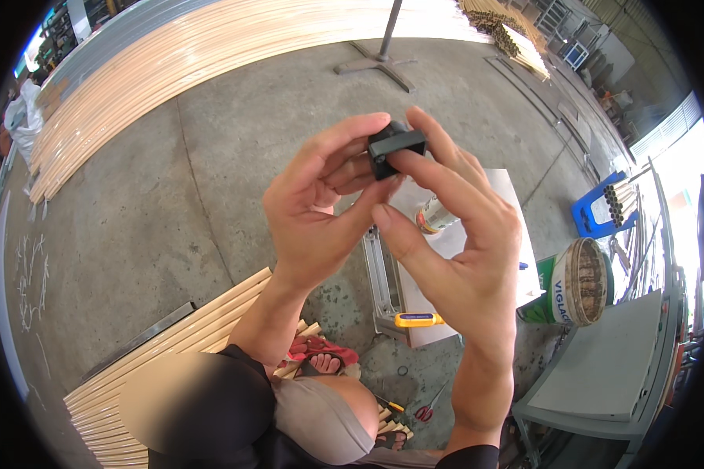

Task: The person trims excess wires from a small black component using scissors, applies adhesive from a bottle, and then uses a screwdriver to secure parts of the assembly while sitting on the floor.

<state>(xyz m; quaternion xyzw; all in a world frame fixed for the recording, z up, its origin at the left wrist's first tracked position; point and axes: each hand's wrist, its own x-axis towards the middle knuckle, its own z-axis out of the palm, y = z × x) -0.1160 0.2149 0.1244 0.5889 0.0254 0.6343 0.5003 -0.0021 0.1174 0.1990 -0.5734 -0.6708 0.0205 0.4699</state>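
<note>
Nearest, at the upper centre of the frame, a small black angular part [403,143] was gripped between the curled fingers of the left hand [313,207] and right hand [469,227], the right thumb set below it. Beneath them, a yellow-handled screwdriver [420,320] lay at the edge of a flat pale-grey board [508,195], near a printed cylindrical can [434,216] partly hidden by the right hand. A green-and-white plastic bucket [562,285] stood at right. Farther off, long beige tubes [188,59] filled the upper left.
</note>
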